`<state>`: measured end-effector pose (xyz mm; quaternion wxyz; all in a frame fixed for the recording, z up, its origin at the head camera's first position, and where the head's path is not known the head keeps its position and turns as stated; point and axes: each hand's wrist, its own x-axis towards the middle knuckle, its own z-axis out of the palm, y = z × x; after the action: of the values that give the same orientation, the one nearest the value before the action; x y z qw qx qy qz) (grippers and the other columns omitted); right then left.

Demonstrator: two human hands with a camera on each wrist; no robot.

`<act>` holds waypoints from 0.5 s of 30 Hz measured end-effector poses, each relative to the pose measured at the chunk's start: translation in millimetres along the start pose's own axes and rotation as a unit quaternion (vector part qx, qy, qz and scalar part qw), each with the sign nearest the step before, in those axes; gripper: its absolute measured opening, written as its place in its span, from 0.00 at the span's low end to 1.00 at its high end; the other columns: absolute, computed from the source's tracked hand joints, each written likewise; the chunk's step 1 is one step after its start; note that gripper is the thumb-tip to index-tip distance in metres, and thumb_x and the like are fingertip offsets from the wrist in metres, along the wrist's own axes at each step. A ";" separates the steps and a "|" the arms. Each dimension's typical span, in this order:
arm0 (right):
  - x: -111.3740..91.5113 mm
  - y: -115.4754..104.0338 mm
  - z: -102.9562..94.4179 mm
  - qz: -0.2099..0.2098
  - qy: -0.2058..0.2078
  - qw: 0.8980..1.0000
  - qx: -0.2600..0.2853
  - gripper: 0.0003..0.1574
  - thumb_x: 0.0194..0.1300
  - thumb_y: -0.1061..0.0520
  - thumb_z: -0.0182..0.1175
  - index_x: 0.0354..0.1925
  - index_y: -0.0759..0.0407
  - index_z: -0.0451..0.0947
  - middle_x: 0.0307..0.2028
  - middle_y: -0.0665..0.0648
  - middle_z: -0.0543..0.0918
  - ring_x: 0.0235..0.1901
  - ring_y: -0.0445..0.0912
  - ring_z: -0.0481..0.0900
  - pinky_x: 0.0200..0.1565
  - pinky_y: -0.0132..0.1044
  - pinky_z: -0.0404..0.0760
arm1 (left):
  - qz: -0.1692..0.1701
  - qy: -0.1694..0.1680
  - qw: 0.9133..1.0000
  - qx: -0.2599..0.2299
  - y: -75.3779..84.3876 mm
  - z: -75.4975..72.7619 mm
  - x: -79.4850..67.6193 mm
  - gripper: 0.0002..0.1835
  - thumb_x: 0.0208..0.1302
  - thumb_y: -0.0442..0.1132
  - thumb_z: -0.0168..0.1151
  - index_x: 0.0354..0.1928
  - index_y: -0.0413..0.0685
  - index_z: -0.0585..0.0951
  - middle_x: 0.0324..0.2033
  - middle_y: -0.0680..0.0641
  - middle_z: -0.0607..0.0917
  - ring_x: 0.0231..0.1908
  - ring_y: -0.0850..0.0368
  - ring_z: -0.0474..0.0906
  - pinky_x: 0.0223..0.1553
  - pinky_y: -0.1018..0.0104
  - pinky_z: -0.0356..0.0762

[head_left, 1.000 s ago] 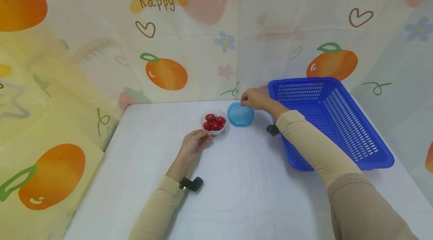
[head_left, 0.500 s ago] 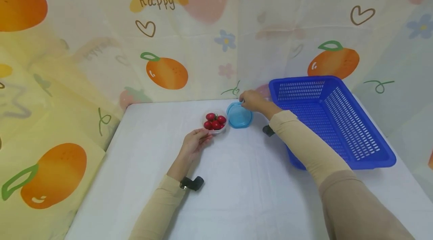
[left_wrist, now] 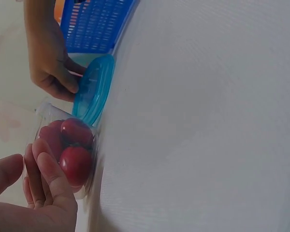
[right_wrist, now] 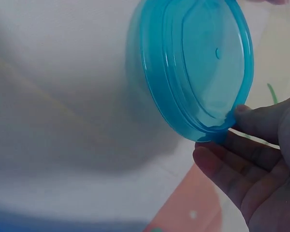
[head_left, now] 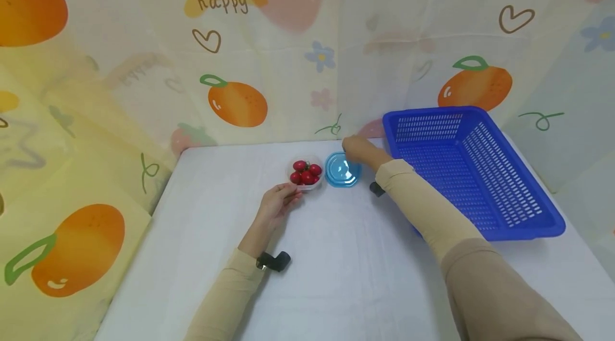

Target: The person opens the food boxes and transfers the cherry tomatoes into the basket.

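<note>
In the head view, a small clear plastic container [head_left: 306,188] holds several red cherry tomatoes [head_left: 306,176]. At its near left side is my left hand [head_left: 275,205], its fingers resting against the wall; in the left wrist view the thumb [left_wrist: 7,171] stands apart from those fingers. Just right of the container, my right hand [head_left: 363,152] pinches the far edge of a translucent blue lid [head_left: 342,171]. The right wrist view shows thumb and fingers on the lid's rim [right_wrist: 220,133]. The lid is tilted, with its shadow on the cloth.
A large blue plastic basket [head_left: 485,229] stands on the right of the white-covered table [head_left: 307,277], under and beside the right forearm. A fruit-patterned cloth [head_left: 283,63] hangs along the back and left sides.
The right hand has shifted slightly toward the near side, and the lid has come nearer and tilted. The left hand and the container stay almost where they were.
</note>
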<state>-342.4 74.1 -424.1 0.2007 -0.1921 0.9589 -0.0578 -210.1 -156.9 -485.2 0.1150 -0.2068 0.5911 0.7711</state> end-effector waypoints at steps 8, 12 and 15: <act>0.3 1.3 7.5 0.005 -0.001 1.000 -0.001 0.14 0.69 0.66 0.48 0.50 0.68 0.75 0.42 0.62 0.81 0.41 0.51 0.75 0.53 0.43 0.80 | 0.010 0.002 1.000 -0.018 -0.6 0.9 -0.5 0.14 0.69 0.34 0.57 0.53 0.38 0.73 0.34 0.51 0.86 0.35 0.62 0.84 0.42 0.74 0.84; 4.0 3.7 12.8 -0.001 0.006 1.000 -0.004 0.13 0.69 0.65 0.49 0.48 0.68 0.76 0.39 0.61 0.80 0.38 0.50 0.75 0.50 0.42 0.80 | 0.006 0.003 1.000 -0.020 -0.6 1.1 -1.3 0.13 0.68 0.33 0.57 0.52 0.38 0.74 0.34 0.51 0.86 0.35 0.62 0.84 0.42 0.74 0.84; 6.7 3.6 15.2 -0.009 0.007 1.000 -0.008 0.13 0.69 0.66 0.49 0.47 0.68 0.76 0.39 0.61 0.81 0.38 0.50 0.75 0.49 0.42 0.81 | 0.007 0.003 1.000 -0.021 -0.9 1.2 -2.3 0.12 0.68 0.33 0.57 0.52 0.38 0.74 0.34 0.51 0.86 0.35 0.62 0.84 0.42 0.74 0.84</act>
<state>-343.1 74.2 -441.1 0.1922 -0.2023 0.9588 -0.0532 -207.8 -155.3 -484.7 0.1033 -0.2078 0.5763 0.7836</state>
